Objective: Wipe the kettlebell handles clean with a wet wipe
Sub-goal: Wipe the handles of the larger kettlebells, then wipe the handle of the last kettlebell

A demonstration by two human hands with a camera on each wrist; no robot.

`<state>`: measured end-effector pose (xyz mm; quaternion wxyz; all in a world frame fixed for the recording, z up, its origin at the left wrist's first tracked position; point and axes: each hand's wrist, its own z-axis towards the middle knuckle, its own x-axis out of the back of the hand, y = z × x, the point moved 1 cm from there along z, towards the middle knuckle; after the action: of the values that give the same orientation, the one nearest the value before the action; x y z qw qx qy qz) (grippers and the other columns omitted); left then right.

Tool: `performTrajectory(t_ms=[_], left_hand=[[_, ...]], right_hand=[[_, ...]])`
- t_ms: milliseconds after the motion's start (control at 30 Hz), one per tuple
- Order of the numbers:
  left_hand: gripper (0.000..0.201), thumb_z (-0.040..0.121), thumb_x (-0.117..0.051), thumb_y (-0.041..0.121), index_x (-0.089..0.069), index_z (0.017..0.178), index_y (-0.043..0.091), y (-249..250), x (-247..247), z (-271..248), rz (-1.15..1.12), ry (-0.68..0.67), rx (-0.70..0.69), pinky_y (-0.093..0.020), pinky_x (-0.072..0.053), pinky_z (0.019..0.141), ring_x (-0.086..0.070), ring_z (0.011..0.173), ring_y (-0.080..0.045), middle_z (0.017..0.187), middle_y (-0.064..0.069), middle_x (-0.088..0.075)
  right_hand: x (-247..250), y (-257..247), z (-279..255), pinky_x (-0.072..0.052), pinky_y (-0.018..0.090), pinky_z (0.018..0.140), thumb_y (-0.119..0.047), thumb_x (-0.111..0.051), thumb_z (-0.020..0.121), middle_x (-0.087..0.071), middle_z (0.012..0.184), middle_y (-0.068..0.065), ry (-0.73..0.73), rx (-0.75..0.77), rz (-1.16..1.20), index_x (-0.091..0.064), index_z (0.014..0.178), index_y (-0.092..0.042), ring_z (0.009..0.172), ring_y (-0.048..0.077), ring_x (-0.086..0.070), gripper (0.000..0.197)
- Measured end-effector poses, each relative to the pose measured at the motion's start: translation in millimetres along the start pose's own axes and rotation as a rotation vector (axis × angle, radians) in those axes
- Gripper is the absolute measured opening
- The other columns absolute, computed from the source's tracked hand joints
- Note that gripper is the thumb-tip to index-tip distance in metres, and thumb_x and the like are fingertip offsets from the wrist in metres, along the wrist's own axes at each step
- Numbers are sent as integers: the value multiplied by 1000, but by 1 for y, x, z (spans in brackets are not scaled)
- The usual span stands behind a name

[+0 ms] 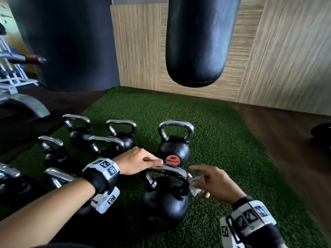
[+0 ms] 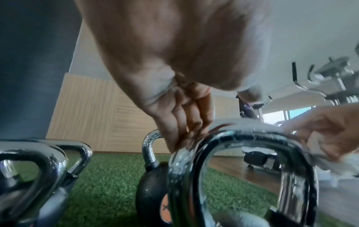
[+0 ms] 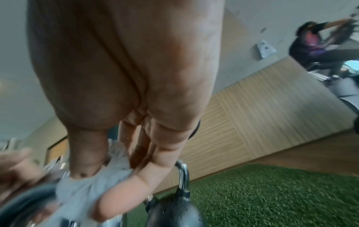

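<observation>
A black kettlebell with a wet chrome handle stands on the green turf in front of me. My left hand rests on the top left of that handle; in the left wrist view its fingers lie straight against the chrome handle, thumb held off. My right hand pinches a crumpled white wet wipe against the handle's right bend, index finger stretched out. The right wrist view shows the wet wipe bunched between thumb and fingers.
Just behind stands a kettlebell marked 20. Several more kettlebells crowd the turf to the left. A black punching bag hangs ahead, above the mat. Wood-panel wall behind, metal rack far left.
</observation>
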<state>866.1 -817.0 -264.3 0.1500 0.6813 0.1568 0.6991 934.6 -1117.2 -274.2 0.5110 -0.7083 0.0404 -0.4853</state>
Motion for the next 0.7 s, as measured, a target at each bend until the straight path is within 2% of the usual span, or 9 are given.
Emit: performTrajectory(t_ms=[67,133,167,233,300,367,467,600,700], left_hand=[[90,72,-21,102,-73,94,32,5,7,12,1,-74,67,-34,-52,99,-65,86,-3,93,17,-71],[84,78,-27,95,-75,106,32,12,16,29,11,-123,84,-35,-53,99,-71,95,-11,104,7,-78],[69,85,-36,87,-74,113,36,15,19,40,23,-128,80,-32,-53,98,-70,100,-11,110,6,-77],[44,93,-54,66,-71,124,39,15,20,61,40,-129,77,-19,-49,93,-66,103,-4,114,16,-74],[41,95,-62,54,-67,130,35,7,12,82,66,-184,94,-4,-40,79,-62,102,1,112,21,-72],[45,94,-66,49,-62,136,31,-6,-3,103,95,-275,125,-5,-37,77,-62,105,0,123,16,-70],[56,91,-70,45,-53,141,28,-23,-24,141,117,-323,167,-21,-44,94,-60,118,-10,138,7,-61],[82,83,-75,52,-38,149,18,-32,-53,190,89,-174,238,-34,-37,114,-46,134,-18,145,-3,-44],[110,62,-87,64,-29,143,18,-32,-81,214,-95,-9,434,-25,-35,112,-44,120,-14,132,-2,-32]], right_hand=[[17,-2,8,-50,13,50,-17,-72,91,-77,85,-3,112,-40,141,-74,109,-28,56,1,-68,21],[30,-3,25,-54,17,54,-9,-71,90,-76,87,2,169,-76,299,-77,104,-14,59,4,-68,16],[36,-3,35,-57,21,59,-9,-71,90,-77,90,4,179,-85,351,-77,103,-14,65,10,-70,15],[48,0,61,-60,26,64,-6,-71,90,-77,98,8,208,-89,432,-76,102,-13,76,19,-71,15],[60,8,90,-62,28,69,-3,-70,90,-76,99,9,259,-88,465,-76,97,-14,83,22,-72,15],[71,22,121,-62,34,74,-4,-72,88,-77,97,9,303,-77,461,-78,94,-19,82,24,-73,17],[85,44,162,-64,37,77,-5,-71,86,-78,91,12,317,-50,507,-80,94,-18,78,22,-72,17],[95,59,207,-64,36,75,-4,-69,90,-78,95,9,273,-77,595,-77,102,-13,84,27,-76,17],[104,58,234,-64,37,70,-9,-74,89,-77,95,10,227,-102,630,-74,104,-15,77,29,-76,16]])
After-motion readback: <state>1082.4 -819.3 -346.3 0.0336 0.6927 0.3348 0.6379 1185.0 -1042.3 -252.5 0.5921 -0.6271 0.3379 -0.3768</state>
